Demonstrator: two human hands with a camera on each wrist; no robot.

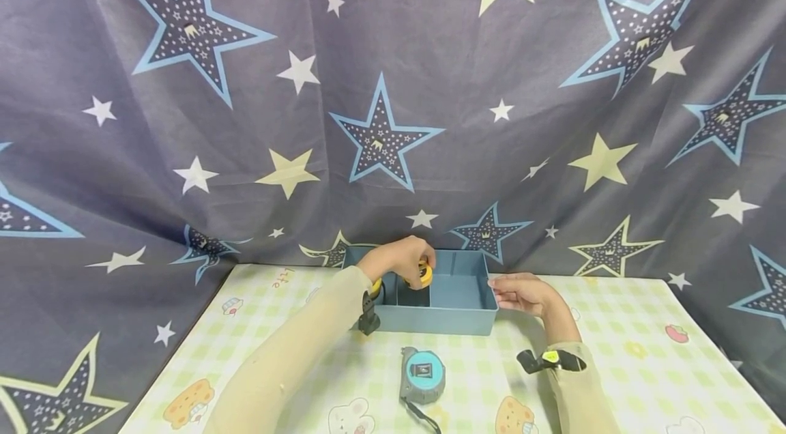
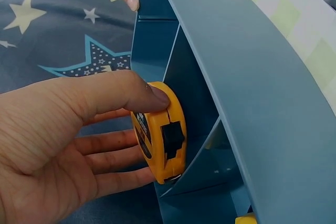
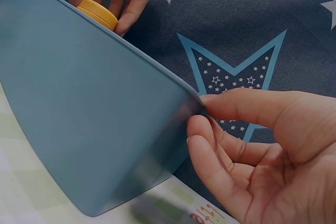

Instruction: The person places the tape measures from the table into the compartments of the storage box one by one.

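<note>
My left hand (image 1: pixel 405 260) pinches a yellow tape measure (image 2: pixel 176 129) between thumb and fingers, holding it at a narrow divided compartment of a blue-grey storage box (image 1: pixel 430 320). The tape's black lock button faces the left wrist camera. At the box's right end, my right hand (image 1: pixel 522 294) grips the wall by its rim, thumb at the top edge and curled fingers outside, as the right wrist view shows. In the left compartment sits another yellow item (image 2: pixel 245 219), mostly hidden. A teal-and-grey tape measure (image 1: pixel 424 375) with a black strap lies in front of the box.
A table with a green-checked, cartoon-print cloth (image 1: pixel 295 386) carries everything. Close behind the box hangs a dark star-patterned curtain (image 1: pixel 467 168). Thin dividers split the left part of the box; a wider compartment (image 1: pixel 460 287) takes up its right side.
</note>
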